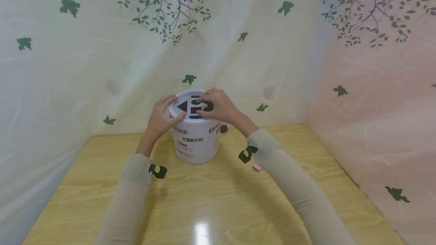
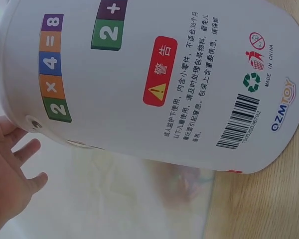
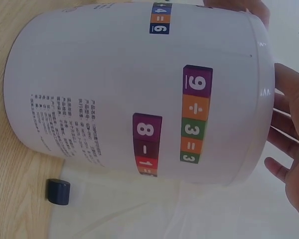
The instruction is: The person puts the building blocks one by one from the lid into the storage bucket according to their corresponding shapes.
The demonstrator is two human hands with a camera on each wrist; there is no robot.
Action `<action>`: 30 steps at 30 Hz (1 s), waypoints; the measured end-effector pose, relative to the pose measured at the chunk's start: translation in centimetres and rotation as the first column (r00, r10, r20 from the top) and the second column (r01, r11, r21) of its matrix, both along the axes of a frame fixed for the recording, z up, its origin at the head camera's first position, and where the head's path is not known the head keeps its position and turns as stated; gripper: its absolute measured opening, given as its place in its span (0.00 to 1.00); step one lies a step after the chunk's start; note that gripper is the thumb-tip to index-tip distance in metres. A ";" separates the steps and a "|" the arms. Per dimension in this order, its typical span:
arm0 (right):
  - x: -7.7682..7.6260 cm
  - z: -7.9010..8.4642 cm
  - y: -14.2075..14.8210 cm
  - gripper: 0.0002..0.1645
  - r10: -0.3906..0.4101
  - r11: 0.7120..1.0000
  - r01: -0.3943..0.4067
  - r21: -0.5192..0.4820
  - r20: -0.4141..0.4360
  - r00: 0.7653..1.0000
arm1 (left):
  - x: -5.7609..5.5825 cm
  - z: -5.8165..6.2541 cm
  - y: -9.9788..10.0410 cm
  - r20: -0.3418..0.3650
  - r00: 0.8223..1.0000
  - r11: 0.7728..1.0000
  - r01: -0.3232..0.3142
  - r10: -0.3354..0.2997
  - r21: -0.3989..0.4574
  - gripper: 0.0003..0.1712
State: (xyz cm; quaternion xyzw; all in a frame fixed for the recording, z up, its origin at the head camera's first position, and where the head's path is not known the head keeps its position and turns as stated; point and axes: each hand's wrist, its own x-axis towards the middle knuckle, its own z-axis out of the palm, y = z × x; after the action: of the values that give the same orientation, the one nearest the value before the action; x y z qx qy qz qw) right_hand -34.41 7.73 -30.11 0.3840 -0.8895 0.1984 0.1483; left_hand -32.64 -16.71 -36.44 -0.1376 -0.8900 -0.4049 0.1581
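Observation:
A white toy bucket (image 1: 195, 143) stands upright on the table, printed with coloured number tiles. Its round white lid (image 1: 175, 112) has several black shapes, among them a triangle. At the left edge of the lid, my left hand (image 1: 160, 115) grips the rim, thumb and fingers spread over the top. My right hand (image 1: 220, 105) holds the lid from the right, thumb and forefinger bent down onto the black shapes. In the left wrist view, the bucket wall (image 2: 139, 144) shows a warning label and barcode. My right hand (image 3: 294, 114) also appears beside the rim in the right wrist view.
A small pink block (image 1: 256, 167) lies on the wooden table (image 1: 218, 199) near the right wrist. Close behind the bucket's right side is a small dark block (image 3: 58, 191). A leaf-printed curtain (image 1: 255, 67) hangs along the back and sides.

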 end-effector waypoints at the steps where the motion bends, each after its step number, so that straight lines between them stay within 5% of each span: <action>1: 0.1 0.0 0.2 0.24 -0.004 1.000 0.004 -0.002 -0.004 1.000 | 0.0 0.0 0.0 -0.003 1.000 1.000 -0.003 0.003 -0.006 0.46; 17: -0.4 -0.6 7.6 0.16 -0.032 0.999 0.030 -0.015 -0.120 0.992 | -0.1 -0.4 0.1 0.034 0.999 0.995 0.033 -0.036 0.094 0.46; 30: -0.6 -4.5 15.2 0.16 -0.075 0.987 0.073 0.146 0.005 0.997 | -0.2 -0.7 0.3 0.057 0.996 0.984 0.063 -0.073 0.164 0.45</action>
State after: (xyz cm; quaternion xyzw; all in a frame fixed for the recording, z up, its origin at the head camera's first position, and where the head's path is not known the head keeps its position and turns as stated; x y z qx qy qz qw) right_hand -35.05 22.92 -34.65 0.3595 -0.9161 0.1291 0.1222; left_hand -32.81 -16.45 -37.10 -0.1418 -0.8535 -0.4851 0.1267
